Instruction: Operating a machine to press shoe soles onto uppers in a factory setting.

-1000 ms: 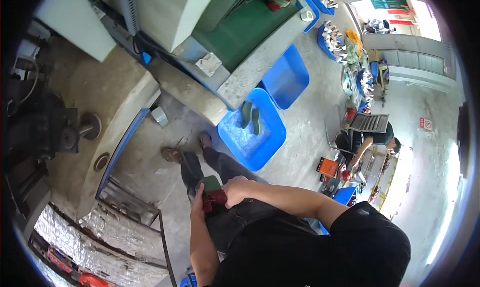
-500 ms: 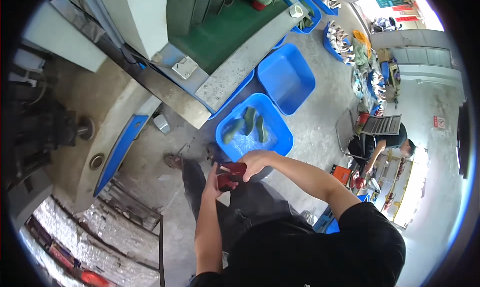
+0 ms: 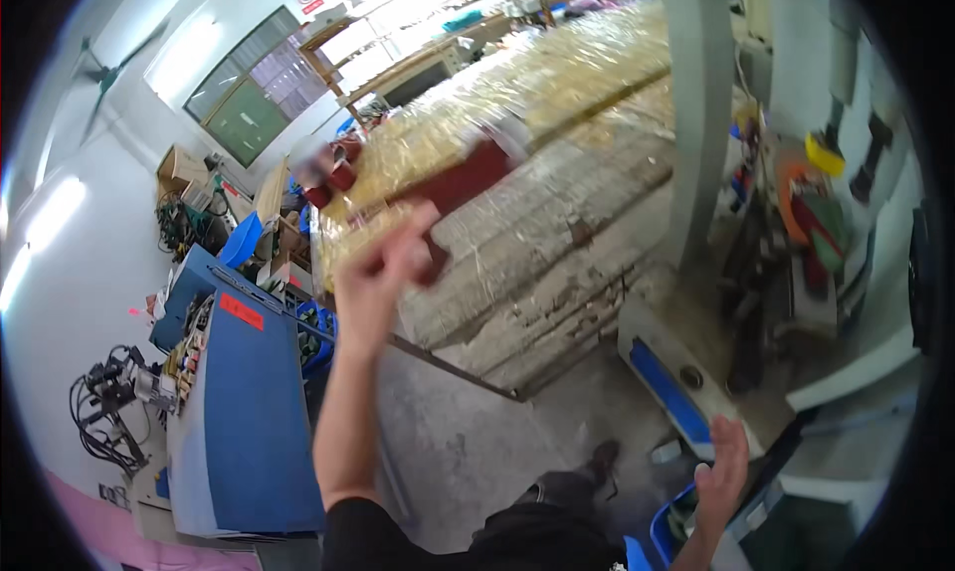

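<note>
My left hand (image 3: 373, 273) is stretched out over the edge of a plastic-covered table. Its fingers are closed on a small dark red piece (image 3: 429, 263), blurred by motion, perhaps a shoe upper. Beyond it a longer dark red strip (image 3: 468, 178) lies on the table, one end pale and blurred. Several dark red shoe-like pieces (image 3: 333, 171) sit together at the table's left end. My right hand (image 3: 726, 467) is low on the right, fingers extended and holding nothing, above a blue tub (image 3: 661, 531) partly hidden at the lower edge.
The long table (image 3: 597, 103) has clear sheeting over its top. A grey post (image 3: 699, 123) rises at its right. To the left stands a blue cabinet (image 3: 264, 412), with a cabled machine (image 3: 104, 402) beyond. A machine base with a blue strip (image 3: 668, 392) is right of my feet.
The view has swung from the blue tubs to the table. My hands, together on the dark red piece before, are apart; the left keeps a dark red piece, the right has let go.
</note>
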The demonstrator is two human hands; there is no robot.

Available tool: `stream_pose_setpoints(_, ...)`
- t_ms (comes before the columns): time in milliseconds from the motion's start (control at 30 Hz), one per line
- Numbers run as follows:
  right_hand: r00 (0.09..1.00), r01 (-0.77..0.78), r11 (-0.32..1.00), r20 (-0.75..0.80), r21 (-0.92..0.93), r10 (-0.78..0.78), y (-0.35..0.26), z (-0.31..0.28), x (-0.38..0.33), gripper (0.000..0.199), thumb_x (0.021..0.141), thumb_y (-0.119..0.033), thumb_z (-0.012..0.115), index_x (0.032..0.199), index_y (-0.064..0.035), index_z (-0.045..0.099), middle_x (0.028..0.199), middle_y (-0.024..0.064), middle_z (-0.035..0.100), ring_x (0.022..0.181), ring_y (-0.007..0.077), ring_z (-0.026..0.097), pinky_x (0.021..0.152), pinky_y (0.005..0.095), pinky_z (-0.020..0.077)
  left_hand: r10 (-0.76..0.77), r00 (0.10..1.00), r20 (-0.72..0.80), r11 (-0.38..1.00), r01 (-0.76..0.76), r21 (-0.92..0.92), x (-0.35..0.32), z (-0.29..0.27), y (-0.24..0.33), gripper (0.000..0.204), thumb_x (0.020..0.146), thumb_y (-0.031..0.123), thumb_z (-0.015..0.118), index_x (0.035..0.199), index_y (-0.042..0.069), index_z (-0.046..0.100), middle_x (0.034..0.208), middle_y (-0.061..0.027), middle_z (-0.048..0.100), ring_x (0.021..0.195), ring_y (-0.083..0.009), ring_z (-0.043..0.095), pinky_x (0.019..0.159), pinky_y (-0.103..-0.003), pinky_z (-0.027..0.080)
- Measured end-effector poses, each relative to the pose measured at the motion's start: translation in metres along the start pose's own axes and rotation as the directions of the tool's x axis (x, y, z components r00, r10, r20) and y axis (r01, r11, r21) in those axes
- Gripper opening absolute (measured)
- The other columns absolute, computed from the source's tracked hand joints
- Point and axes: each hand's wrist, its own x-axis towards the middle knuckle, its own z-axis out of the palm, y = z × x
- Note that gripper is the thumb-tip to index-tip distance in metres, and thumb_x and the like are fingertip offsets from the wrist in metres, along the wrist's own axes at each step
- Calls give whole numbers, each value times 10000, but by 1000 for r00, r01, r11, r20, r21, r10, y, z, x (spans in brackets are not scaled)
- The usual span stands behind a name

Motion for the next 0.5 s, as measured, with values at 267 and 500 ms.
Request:
stream_pose_setpoints(267,932,-357,934,57,-2,357,82,-31,38,681,897,-37,690,1521,-3,420,1386,135,591,1279,248,574,1091,366,443,118,920,-374,845,105,524,226,-78,-222,410,778,387,835,875,-7,776,793,-141,760,756,-196,719,766,-349,544)
stream_pose_setpoints(500,992,-10,687,80,-727,99,105,-68,2,546,987,-132,673,1489,-45,478,1434,178,567,1249,298,604,1061,395,484,80,895,-439,428,366,826,282,-111,-233,408,769,444,781,834,41,792,797,-173,752,784,-328,735,802,-430,549)
